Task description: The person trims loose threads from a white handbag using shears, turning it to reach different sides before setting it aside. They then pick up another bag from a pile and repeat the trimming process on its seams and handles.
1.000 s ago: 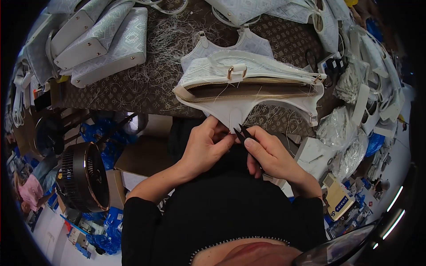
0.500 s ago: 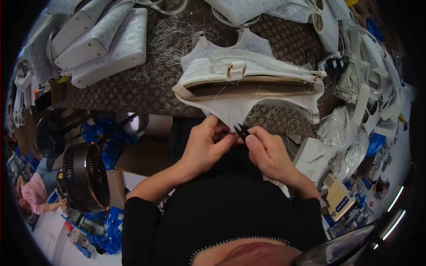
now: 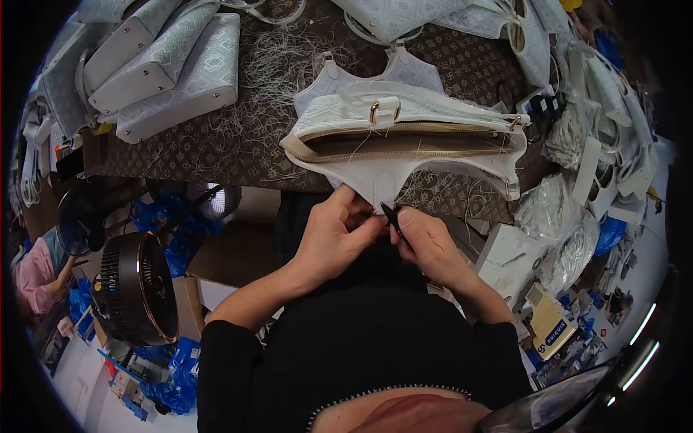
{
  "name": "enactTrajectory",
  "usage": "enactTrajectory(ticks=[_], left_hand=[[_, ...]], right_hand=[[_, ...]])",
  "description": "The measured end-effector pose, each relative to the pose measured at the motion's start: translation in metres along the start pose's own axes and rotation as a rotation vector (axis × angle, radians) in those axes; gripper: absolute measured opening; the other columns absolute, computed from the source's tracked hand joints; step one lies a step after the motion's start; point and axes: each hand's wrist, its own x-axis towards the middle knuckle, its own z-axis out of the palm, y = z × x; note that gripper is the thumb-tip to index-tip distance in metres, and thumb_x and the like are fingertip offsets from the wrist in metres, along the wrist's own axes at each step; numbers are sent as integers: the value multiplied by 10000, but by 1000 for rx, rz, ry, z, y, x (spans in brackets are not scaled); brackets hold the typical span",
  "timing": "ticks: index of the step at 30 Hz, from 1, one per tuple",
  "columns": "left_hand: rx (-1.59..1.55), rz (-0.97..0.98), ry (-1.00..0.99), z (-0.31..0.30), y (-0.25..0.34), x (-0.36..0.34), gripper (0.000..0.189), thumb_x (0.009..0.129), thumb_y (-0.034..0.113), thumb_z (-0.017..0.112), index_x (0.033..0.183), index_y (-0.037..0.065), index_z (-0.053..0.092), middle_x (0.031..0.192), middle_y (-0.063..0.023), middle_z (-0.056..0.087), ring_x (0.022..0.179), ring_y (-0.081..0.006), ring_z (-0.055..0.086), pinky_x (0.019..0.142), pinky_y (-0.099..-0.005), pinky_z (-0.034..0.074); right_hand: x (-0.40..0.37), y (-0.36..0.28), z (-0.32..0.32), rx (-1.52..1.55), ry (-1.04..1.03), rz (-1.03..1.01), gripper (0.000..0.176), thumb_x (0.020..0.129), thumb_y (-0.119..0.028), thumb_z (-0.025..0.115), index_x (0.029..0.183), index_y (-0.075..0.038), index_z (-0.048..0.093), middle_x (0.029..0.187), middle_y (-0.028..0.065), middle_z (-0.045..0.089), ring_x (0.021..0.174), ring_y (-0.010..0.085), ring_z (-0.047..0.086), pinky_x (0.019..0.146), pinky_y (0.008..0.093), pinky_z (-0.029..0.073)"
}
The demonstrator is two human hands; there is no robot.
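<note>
A white handbag with a gold zip lies on the table's near edge, its zipped top gaping toward me. My left hand pinches the pointed white tab that hangs from the bag's near side. Black thread snips are held in my right hand, their tips at the tab's lower end beside my left fingers. The snips' blades look closed together. Loose pale threads stick out along the zip. Whatever lies beneath my left fingertips is hidden.
More white patterned handbags stand at the table's left. Cut threads litter the brown patterned table. Plastic-wrapped pieces lie at right. A black fan stands at lower left, with a person in pink beyond.
The snips' two blades, apart before, have come together. My right hand has shifted slightly, while my left hand and the bag stay put. The person in the background has moved.
</note>
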Motion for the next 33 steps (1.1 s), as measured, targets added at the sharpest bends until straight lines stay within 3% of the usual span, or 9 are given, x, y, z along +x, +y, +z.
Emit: enactTrajectory(ticks=[1, 11, 13, 19, 25, 28, 29, 31, 33], left_hand=[[-26, 54, 47, 1, 0, 0, 274, 811, 33, 587, 1058, -25, 484, 830, -74, 646, 685, -82, 604, 589, -222, 477], [-114, -52, 19, -2, 4, -3, 243, 825, 33, 582, 1044, -26, 497, 867, -78, 641, 738, -108, 624, 617, -228, 500], [-64, -103, -50, -5, 4, -3, 396, 854, 81, 578, 1209, 33, 408, 1056, -86, 617, 833, -133, 622, 665, -231, 506], [-51, -78, -45, -4, 2, -2, 403, 856, 83, 577, 1218, 38, 406, 1059, -88, 616, 854, -134, 619, 663, -225, 501], [-108, -91, 11, -2, 14, -2, 314, 822, 58, 592, 1102, -16, 471, 925, -76, 637, 759, -117, 630, 606, -221, 498], [-97, -80, -2, -5, 18, 0, 339, 811, 76, 609, 1108, -17, 474, 939, -69, 640, 761, -112, 627, 602, -232, 497], [-94, -76, -3, -6, 17, 1, 339, 811, 76, 609, 1108, -17, 474, 939, -69, 640, 761, -112, 627, 602, -232, 497], [31, 25, 0, -8, 18, 4, 310, 802, 100, 635, 1060, -24, 515, 934, -81, 644, 758, -115, 623, 617, -251, 499], [252, 40, 32, -12, 32, -2, 290, 787, 101, 652, 1025, -23, 541, 922, -96, 641, 753, -136, 626, 641, -256, 499]], right_hand=[[1, 0, 0, 0, 0, -1, 408, 968, -370, 314, 783, -53, 492, 501, -25, 376, 433, 46, 328, 422, 198, 275], [2, 11, -15, 144, 156, -122, 374, 940, -363, 415, 801, -32, 523, 507, -39, 375, 451, 35, 342, 459, 195, 346], [6, 13, -16, 40, 253, -165, 375, 931, -364, 440, 815, -21, 540, 515, -39, 387, 463, 34, 357, 471, 198, 366], [26, 11, 0, 114, 366, -248, 223, 903, -223, 536, 832, -13, 561, 645, -12, 493, 544, 41, 441, 497, 202, 390], [8, 5, -14, 320, 577, -657, 169, 915, -133, 482, 787, -25, 473, 609, 11, 465, 524, 108, 449, 553, 270, 410], [12, 16, -42, 465, 342, -1061, 165, 882, -139, 547, 760, -29, 531, 564, 4, 480, 509, 97, 432, 524, 206, 366], [11, 17, -43, 464, 342, -1066, 165, 882, -139, 547, 760, -29, 531, 564, 4, 480, 509, 97, 432, 524, 206, 366], [8, 12, -38, -139, 479, -842, 121, 842, -110, 592, 910, -10, 603, 588, 37, 524, 524, 98, 477, 531, 198, 381], [10, 12, -28, -221, 371, -668, 319, 800, -9, 588, 1118, -31, 581, 779, 95, 624, 619, 112, 565, 586, 210, 439]])
